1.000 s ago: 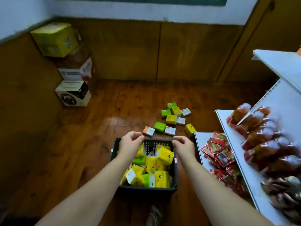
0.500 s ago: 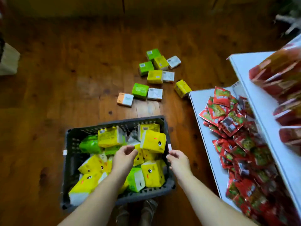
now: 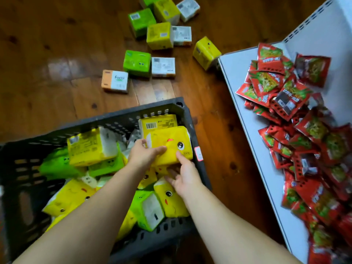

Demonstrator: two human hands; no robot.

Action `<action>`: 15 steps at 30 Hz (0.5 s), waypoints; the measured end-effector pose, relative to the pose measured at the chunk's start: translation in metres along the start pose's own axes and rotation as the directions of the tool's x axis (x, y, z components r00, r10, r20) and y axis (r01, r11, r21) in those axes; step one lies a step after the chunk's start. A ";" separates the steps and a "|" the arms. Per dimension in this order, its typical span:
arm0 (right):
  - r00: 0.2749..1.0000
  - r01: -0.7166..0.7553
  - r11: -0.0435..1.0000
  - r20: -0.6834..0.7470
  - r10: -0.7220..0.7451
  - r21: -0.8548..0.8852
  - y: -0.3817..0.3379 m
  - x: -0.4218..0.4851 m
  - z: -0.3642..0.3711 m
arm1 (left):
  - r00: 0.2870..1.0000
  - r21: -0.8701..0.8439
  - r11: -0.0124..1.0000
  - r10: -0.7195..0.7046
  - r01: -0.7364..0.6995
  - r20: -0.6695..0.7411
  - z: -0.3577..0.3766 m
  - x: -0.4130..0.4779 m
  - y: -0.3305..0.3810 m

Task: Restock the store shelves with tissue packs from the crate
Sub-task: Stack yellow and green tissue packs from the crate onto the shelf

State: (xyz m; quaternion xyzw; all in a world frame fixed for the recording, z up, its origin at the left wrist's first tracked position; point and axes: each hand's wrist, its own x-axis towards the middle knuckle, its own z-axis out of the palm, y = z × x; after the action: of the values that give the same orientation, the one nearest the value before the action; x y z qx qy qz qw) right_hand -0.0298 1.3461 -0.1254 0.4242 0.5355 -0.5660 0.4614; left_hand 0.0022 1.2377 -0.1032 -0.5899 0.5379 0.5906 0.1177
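Observation:
A dark grey plastic crate [image 3: 122, 119] stands on the wooden floor, filled with several yellow and green tissue packs. At its far right corner lies a yellow tissue pack [image 3: 177, 139] with a cartoon face. My left hand [image 3: 143, 156] grips that pack's left edge, thumb lying across its front. My right hand [image 3: 183, 175] is just below it, with the index finger touching the front and the other fingers spread under the lower edge. A white store shelf [image 3: 240, 96] stands to the right of the crate.
Several loose tissue packs [image 3: 160, 36] in green, yellow and white lie on the floor beyond the crate, one leaning against the shelf corner. A heap of red snack sachets [image 3: 297, 119] covers most of the shelf. A perforated white upright [image 3: 312, 18] rises at the top right.
My view has tilted down and closer to the crate. Both hands moved from the crate's rim onto the yellow face pack, and my left hand has taken hold of it.

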 end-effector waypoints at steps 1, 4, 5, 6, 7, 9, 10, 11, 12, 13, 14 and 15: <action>1.000 0.016 1.000 0.004 -0.016 0.010 -0.001 -0.006 -0.001 | 0.999 -0.026 0.999 -0.035 0.035 0.022 -0.003 -0.006 0.001; 0.997 0.052 0.998 0.061 -0.053 0.025 -0.006 -0.039 -0.006 | 0.994 -0.106 0.990 -0.087 0.094 0.073 -0.018 -0.035 0.000; 0.993 0.066 0.997 0.092 -0.069 0.039 -0.007 -0.054 -0.006 | 0.993 -0.126 0.988 -0.080 0.090 0.083 -0.024 -0.048 0.000; 0.989 0.080 0.995 0.119 -0.087 0.066 -0.008 -0.071 -0.004 | 0.993 -0.149 0.985 -0.068 0.082 0.101 -0.030 -0.064 0.003; 0.986 0.094 0.991 0.129 -0.107 0.100 -0.009 -0.089 -0.002 | 0.991 -0.168 0.983 -0.058 0.079 0.124 -0.036 -0.082 0.007; 0.981 0.138 0.977 0.114 -0.158 0.161 -0.012 -0.129 0.002 | 0.983 -0.177 0.982 -0.027 0.060 0.184 -0.049 -0.122 0.019; 0.976 0.175 0.969 0.101 -0.195 0.175 -0.014 -0.150 0.003 | 0.975 -0.160 0.986 0.000 0.036 0.220 -0.056 -0.143 0.028; 0.967 0.219 0.959 0.090 -0.238 0.181 -0.019 -0.173 0.003 | 0.966 -0.127 0.992 0.028 0.005 0.257 -0.064 -0.164 0.039; 0.956 0.266 0.948 0.081 -0.283 0.173 -0.024 -0.196 0.001 | 0.956 -0.091 0.995 0.053 -0.028 0.290 -0.071 -0.183 0.051; 0.943 0.310 0.938 0.072 -0.324 0.155 -0.030 -0.221 -0.002 | 0.947 -0.065 0.996 0.071 -0.053 0.312 -0.077 -0.201 0.065; 0.927 0.359 0.925 0.067 -0.369 0.126 -0.038 -0.246 -0.006 | 0.940 -0.051 0.996 0.086 -0.073 0.331 -0.083 -0.218 0.079; 0.907 0.409 0.908 0.067 -0.416 0.091 -0.045 -0.271 -0.013 | 0.933 -0.053 0.995 0.102 -0.089 0.346 -0.088 -0.237 0.094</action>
State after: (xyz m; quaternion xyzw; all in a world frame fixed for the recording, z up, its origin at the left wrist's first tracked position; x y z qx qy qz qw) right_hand -0.0161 1.3773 0.1471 0.2939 0.5715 -0.6878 0.3377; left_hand 0.0445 1.2499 0.1627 -0.4514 0.5258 0.7003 0.1713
